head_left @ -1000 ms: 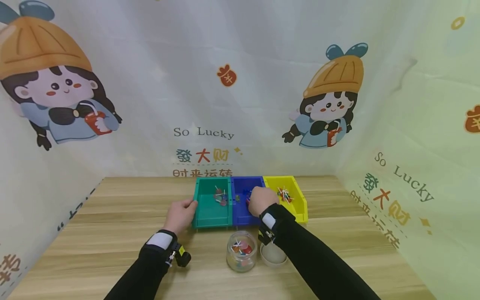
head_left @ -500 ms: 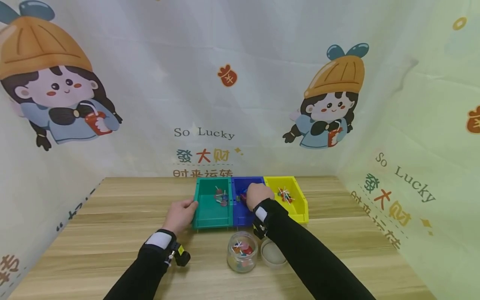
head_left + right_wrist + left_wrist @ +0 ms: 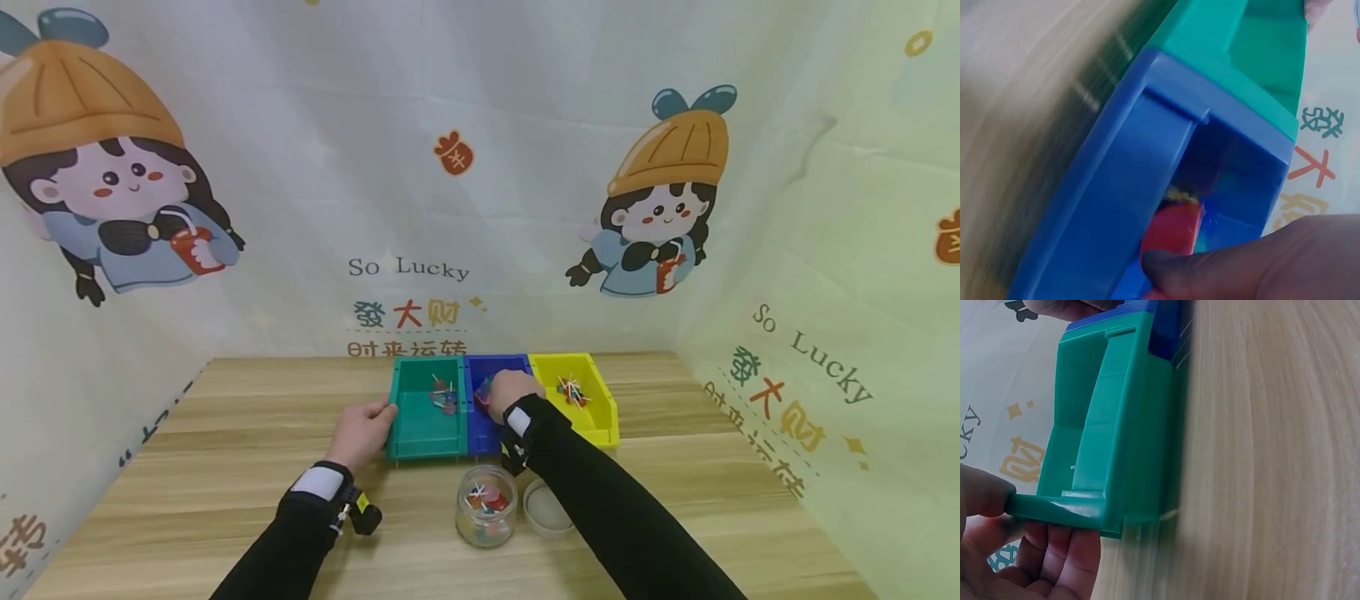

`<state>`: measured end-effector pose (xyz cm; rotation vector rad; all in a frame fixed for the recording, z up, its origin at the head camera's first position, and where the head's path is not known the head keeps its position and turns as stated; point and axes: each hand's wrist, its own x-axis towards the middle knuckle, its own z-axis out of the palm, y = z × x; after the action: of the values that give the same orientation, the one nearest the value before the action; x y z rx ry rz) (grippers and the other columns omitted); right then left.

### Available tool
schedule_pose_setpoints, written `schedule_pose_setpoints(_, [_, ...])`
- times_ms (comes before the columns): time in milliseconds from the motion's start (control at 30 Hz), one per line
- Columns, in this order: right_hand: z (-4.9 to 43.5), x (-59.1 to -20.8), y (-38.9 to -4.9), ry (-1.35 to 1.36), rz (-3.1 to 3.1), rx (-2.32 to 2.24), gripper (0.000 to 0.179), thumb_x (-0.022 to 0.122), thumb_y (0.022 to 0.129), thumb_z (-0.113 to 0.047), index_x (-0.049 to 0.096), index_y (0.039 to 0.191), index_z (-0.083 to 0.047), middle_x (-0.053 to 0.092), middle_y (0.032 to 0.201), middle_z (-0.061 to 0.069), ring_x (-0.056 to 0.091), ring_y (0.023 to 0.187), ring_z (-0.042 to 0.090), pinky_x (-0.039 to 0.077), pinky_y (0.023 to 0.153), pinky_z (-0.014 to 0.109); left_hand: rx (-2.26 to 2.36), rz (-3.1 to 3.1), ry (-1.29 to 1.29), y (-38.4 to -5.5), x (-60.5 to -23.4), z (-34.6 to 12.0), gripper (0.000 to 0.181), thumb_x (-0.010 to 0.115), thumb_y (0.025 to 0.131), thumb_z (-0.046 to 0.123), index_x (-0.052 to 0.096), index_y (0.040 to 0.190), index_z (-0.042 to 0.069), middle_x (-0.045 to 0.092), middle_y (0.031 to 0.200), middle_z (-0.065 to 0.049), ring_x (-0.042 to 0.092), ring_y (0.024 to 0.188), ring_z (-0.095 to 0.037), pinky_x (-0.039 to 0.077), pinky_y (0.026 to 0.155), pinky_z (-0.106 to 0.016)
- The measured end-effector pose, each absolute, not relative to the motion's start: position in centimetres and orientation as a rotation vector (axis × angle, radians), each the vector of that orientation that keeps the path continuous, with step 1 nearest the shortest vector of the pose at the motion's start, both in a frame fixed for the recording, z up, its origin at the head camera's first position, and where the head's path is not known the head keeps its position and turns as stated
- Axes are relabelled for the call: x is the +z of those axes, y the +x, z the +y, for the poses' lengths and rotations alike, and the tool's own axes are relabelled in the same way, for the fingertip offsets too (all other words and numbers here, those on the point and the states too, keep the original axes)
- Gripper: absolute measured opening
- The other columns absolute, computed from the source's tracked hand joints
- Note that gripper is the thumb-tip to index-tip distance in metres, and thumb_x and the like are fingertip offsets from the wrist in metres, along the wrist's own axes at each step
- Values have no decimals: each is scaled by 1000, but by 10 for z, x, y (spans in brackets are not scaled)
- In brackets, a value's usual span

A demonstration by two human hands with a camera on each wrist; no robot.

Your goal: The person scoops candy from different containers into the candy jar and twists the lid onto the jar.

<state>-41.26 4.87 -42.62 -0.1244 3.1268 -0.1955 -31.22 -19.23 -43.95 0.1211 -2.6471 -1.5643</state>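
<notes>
left hand (image 3: 362, 435) pinches green bin (image 3: 420, 435), right hand (image 3: 515, 395) pinches red piece (image 3: 1172, 227); i'd lift gently, avoiding blue bin (image 3: 1107, 187) rim.

Three bins: one green bin (image 3: 426, 437), one blue bin (image 3: 483, 437), one yellow bin (image 3: 604, 427). Two hands: left hand (image 3: 362, 433), right hand (image 3: 516, 395). Nearer, one jar (image 3: 486, 530), one lid (image 3: 547, 508). Lollipops (image 3: 573, 390): too clustered to count.

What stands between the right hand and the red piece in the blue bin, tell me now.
Nothing visible. The right hand is in the blue bin, and in the right wrist view its thumb lies against the red piece, with nothing between.
</notes>
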Motion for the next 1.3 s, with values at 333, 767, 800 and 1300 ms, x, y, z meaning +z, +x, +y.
schedule_pose_setpoints(333, [49,-408,-384,-126,3141,-111,27,87,92,-27,81,102,-3,80,94,11,67,75,25,68,76,41,-1552,-2644,102,-313,-443,-193,48,53,115,23,55,156,-1,59,155,-28,65,136,-41,60,107,-56])
schedule_pose_setpoints(767, [53,-434,-404,-126,3120,-287,22,84,94,-28,79,92,-7,71,79,6,64,70,24,59,64,36,-1550,-2644,93,-313,-441,-193,48,53,115,24,54,156,-2,57,156,-28,60,143,-45,54,115,-61])
schedule_pose_setpoints(800, [54,-433,-403,-130,3123,-283,22,84,94,-29,79,92,-8,72,80,5,64,70,24,60,65,36,-1558,-2643,91,-312,-441,-193,49,52,115,24,54,156,-2,56,157,-28,59,145,-45,53,116,-61])
schedule_pose_setpoints(1300, [61,-390,-358,-84,3098,-390,25,83,96,-20,76,107,1,75,86,11,68,71,26,63,68,33,-1584,-2652,100,-314,-442,-194,50,52,115,25,52,158,-1,54,158,-29,55,149,-47,49,120,-63])
